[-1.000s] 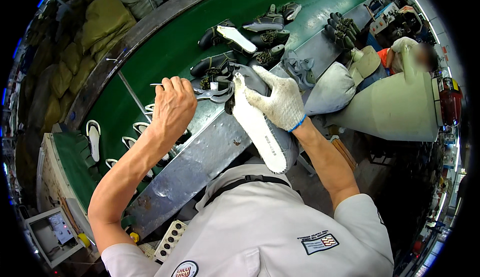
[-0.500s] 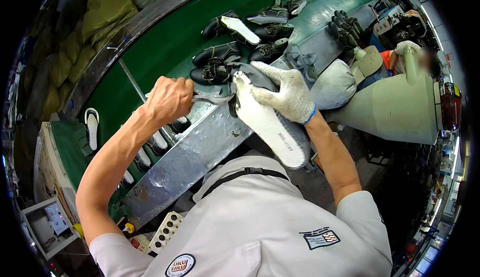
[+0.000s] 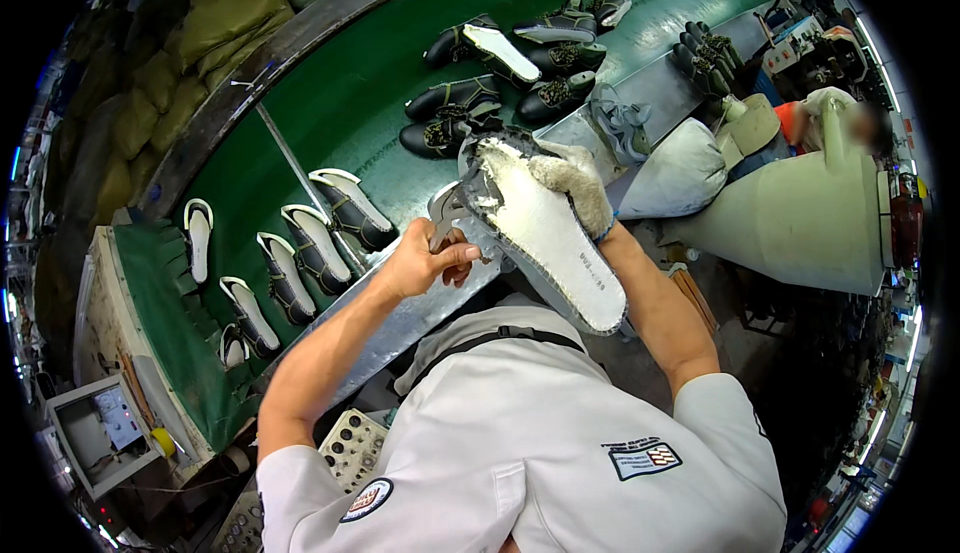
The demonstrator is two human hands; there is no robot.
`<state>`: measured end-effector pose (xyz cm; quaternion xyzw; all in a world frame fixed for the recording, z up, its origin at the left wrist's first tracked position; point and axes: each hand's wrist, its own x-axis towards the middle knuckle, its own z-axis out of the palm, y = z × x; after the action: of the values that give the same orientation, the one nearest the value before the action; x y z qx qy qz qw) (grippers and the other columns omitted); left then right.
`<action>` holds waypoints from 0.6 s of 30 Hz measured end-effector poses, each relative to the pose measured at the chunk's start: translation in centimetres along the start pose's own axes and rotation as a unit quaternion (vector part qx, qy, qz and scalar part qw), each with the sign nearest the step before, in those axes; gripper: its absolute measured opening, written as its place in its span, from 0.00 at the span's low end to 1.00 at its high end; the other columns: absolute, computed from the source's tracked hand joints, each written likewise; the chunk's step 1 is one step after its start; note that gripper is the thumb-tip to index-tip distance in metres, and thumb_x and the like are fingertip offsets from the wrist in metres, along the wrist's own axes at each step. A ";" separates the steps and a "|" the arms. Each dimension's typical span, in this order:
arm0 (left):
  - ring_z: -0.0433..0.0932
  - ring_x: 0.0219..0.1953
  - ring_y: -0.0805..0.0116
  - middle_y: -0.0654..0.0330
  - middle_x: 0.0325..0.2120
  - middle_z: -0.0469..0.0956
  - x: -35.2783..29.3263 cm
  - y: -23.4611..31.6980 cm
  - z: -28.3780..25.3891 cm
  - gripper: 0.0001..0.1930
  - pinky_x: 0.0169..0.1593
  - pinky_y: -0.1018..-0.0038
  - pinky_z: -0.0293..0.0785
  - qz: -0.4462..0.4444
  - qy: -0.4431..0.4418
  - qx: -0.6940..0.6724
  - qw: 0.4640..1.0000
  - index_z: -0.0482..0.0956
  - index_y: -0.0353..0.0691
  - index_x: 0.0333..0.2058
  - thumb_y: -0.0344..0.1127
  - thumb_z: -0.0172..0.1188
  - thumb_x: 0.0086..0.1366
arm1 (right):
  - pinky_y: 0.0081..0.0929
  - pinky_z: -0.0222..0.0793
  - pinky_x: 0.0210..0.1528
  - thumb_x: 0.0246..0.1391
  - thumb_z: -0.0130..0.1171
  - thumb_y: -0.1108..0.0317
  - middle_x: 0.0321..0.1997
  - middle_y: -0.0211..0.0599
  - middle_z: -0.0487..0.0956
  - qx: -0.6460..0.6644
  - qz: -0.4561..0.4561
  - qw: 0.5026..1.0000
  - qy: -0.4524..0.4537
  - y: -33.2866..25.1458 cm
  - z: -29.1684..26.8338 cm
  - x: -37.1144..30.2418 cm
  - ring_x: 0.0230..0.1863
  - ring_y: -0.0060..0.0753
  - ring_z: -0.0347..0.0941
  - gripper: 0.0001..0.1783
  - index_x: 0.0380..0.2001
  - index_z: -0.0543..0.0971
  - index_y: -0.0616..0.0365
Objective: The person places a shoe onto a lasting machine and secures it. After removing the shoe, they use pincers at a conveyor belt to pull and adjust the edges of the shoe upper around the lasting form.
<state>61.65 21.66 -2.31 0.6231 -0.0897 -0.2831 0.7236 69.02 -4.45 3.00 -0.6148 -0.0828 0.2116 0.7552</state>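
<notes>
My right hand (image 3: 572,179), in a whitish knit glove, grips a dark shoe (image 3: 598,278) by its side. The shoe is held with its sole side up, toe end away from me, and its white insole board (image 3: 545,231) shows. Near the toe end, the upper's edge is folded over the board and looks ragged. My bare left hand (image 3: 428,261) is closed around metal pincers (image 3: 446,211), whose head is beside the shoe's left edge near the toe. Whether the jaws bite the upper cannot be made out.
A green conveyor belt (image 3: 330,143) with a metal edge (image 3: 385,328) runs across the front. Several black shoes (image 3: 555,96) lie at its far part, and several with white insoles (image 3: 318,243) at the left. A pale machine (image 3: 790,208) and another person (image 3: 825,123) are at right.
My left hand has come right and down, bringing the pincers to the shoe's left edge. My right hand has shifted its hold along the shoe's side.
</notes>
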 end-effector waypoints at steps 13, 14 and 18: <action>0.79 0.39 0.45 0.41 0.36 0.77 -2.6 7.7 -3.2 0.17 0.43 0.55 0.78 0.075 0.258 0.704 0.657 0.73 0.25 0.44 0.22 0.59 0.53 | 0.34 0.79 0.50 0.49 0.70 0.54 0.46 0.61 0.84 -0.458 -0.168 0.869 0.085 -3.4 3.2 0.1 0.47 0.47 0.86 0.37 0.58 0.79 0.68; 0.79 0.40 0.46 0.43 0.36 0.77 -2.5 7.7 -3.1 0.16 0.43 0.56 0.78 0.067 0.260 0.722 0.637 0.73 0.26 0.44 0.22 0.59 0.54 | 0.32 0.78 0.51 0.50 0.70 0.53 0.47 0.61 0.84 -0.466 -0.169 0.865 0.083 -3.3 3.3 0.2 0.47 0.43 0.86 0.37 0.59 0.78 0.67; 0.78 0.42 0.48 0.47 0.35 0.77 -1.4 7.7 -3.6 0.12 0.41 0.58 0.77 0.026 0.247 0.787 0.565 0.74 0.28 0.40 0.22 0.58 0.56 | 0.29 0.77 0.51 0.51 0.70 0.54 0.46 0.58 0.86 -0.508 -0.147 0.846 0.072 -3.7 4.0 0.1 0.46 0.35 0.86 0.38 0.60 0.77 0.67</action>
<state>64.50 25.94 4.63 0.9890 -0.1104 0.0833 -0.0516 68.36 -1.38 7.52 -0.9068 -0.2132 -0.0186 0.3632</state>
